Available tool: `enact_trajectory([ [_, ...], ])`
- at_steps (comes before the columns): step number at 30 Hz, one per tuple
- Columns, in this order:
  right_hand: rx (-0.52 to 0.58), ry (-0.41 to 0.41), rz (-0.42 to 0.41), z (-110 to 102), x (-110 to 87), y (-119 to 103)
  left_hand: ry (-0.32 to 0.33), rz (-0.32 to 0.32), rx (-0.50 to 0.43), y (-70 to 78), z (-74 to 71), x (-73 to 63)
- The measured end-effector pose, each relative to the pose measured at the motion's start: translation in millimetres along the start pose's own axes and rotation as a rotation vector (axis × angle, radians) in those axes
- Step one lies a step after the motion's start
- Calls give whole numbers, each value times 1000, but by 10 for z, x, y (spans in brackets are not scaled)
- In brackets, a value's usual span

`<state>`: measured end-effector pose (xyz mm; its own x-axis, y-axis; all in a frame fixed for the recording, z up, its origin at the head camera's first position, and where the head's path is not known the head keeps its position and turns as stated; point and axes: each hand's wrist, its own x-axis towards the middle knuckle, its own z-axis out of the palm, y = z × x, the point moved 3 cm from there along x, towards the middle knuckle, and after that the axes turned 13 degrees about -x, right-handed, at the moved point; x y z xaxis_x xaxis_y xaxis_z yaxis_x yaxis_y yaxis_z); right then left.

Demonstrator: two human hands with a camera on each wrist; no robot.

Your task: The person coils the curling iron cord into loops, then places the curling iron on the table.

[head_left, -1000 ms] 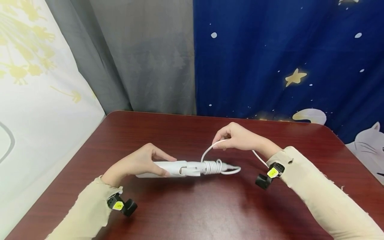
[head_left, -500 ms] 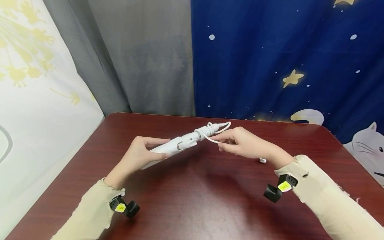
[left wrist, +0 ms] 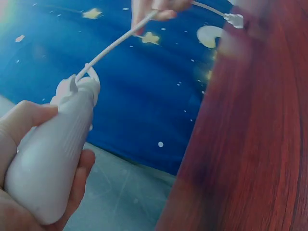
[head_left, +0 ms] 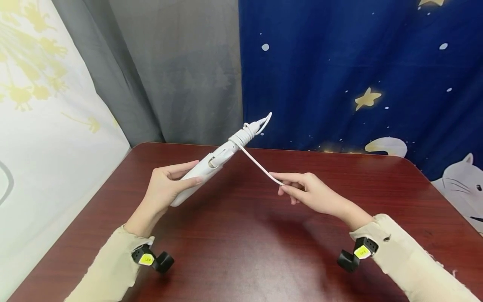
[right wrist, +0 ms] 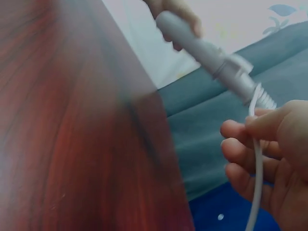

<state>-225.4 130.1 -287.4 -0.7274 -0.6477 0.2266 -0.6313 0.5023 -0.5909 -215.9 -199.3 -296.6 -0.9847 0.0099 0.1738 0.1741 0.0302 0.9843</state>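
In the head view my left hand [head_left: 162, 188] grips the thick end of a white curling iron [head_left: 203, 170] between thumb and fingers. The iron is raised and tilted, its narrow end up and to the right. Several turns of its white cord [head_left: 258, 163] are wound round that narrow end, with a loop at the tip. My right hand [head_left: 313, 193] pinches the cord between thumb and fingertips, with a straight stretch running up to the windings. In the left wrist view a white plug [left wrist: 235, 20] hangs on the cord beyond the right hand.
A dark red wooden table [head_left: 241, 251] with rounded far corners lies below both hands. Behind it hang a grey curtain [head_left: 188, 75] and a blue star-patterned curtain [head_left: 320, 75]. White patterned cloth [head_left: 56, 126] borders the left side.
The left hand has lifted the curling iron from low over the table and tilted its narrow end upward. The right hand has brought the cord from behind the iron down to its near right side.
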Motion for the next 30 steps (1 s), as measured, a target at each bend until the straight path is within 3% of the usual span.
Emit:
enact_trajectory([
  [6,124,26,-28,146,-39,309,-103,0,-109,21,58,-18],
  [13,216,27,39,286,7,661,-286,8,-158,-9,177,-74],
  [19,227,-100,106,339,130,742,-462,-12,-163,-25,232,-124],
  [21,208,-127,95,327,171,747,-524,-21,-151,-19,243,-140],
  [26,143,-171,-57,266,316,682,-663,-13,-124,-13,259,-158],
  [28,179,-215,-41,263,371,667,-716,-7,-123,-17,261,-166],
  [30,216,-250,25,264,414,669,-767,-6,-118,-16,261,-180],
])
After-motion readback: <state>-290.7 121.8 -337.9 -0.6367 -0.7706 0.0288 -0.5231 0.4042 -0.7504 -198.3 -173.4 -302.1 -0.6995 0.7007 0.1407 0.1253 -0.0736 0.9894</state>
